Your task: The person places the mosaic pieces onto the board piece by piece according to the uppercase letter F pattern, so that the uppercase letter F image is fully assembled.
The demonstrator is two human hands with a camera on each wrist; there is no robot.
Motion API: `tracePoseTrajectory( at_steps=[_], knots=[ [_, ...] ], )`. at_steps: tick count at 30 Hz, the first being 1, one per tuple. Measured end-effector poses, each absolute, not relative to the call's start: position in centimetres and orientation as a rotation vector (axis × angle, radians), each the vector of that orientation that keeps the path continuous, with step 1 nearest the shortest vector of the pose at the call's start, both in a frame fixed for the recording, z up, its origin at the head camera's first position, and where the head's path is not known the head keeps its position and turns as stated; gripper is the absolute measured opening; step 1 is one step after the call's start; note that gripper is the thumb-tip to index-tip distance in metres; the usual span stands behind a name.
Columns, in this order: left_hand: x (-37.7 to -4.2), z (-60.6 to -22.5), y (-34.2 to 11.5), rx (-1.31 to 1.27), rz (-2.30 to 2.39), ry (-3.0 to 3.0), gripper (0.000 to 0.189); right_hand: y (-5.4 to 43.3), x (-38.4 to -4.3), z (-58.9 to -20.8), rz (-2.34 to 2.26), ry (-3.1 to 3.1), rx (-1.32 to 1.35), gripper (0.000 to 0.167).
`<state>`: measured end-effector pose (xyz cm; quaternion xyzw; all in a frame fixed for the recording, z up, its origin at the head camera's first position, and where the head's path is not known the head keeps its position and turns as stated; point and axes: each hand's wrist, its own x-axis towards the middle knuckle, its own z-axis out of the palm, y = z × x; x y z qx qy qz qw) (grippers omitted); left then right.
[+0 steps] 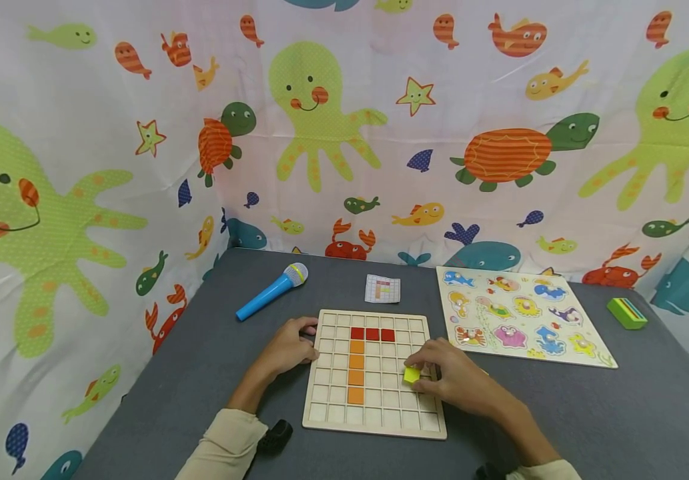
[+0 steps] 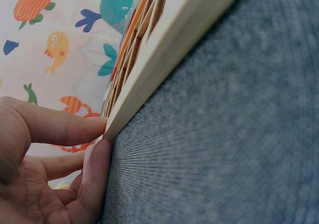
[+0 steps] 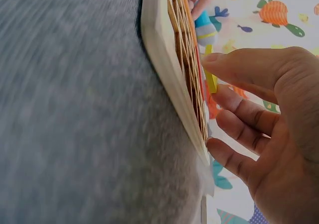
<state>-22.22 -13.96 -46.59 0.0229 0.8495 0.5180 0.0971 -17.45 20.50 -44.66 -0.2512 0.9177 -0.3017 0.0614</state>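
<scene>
A wooden grid board [image 1: 327, 418] lies on the grey table. Three red tiles [image 1: 372, 335] form a row near its top, and a column of several orange tiles [image 1: 356, 362] runs down below the leftmost red one. My right hand [image 1: 458, 377] is over the board's right side and pinches a yellow tile [image 1: 411, 375] between thumb and finger; the same tile [image 3: 211, 74] shows tilted on edge in the right wrist view. At the board's left edge, my left hand [image 1: 288, 348] grips the rim, with thumb and fingertips [image 2: 99, 152] right at the corner in the left wrist view.
Behind the board lie a blue toy microphone [image 1: 272, 292] and a small card with a coloured grid pattern [image 1: 383, 289]. A sea-animal puzzle board [image 1: 530, 357] is at the right, with a stack of green and yellow pieces [image 1: 627, 313] beyond it. A printed cloth surrounds the table.
</scene>
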Motion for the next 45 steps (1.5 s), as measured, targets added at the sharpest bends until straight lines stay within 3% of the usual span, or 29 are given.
tracePoseTrajectory(
  at_steps=[23, 45],
  knots=[
    [-22.5, -46.8, -14.0, 0.057, 1.515, 2.527, 0.07, 15.8, -18.7, -45.0, -0.83, 2.806, -0.897, 0.026],
    [-22.3, -46.8, -13.9, 0.062, 1.518, 2.529, 0.07, 13.3, -19.6, -45.2, -0.825, 2.831, -0.796, 0.027]
  ],
)
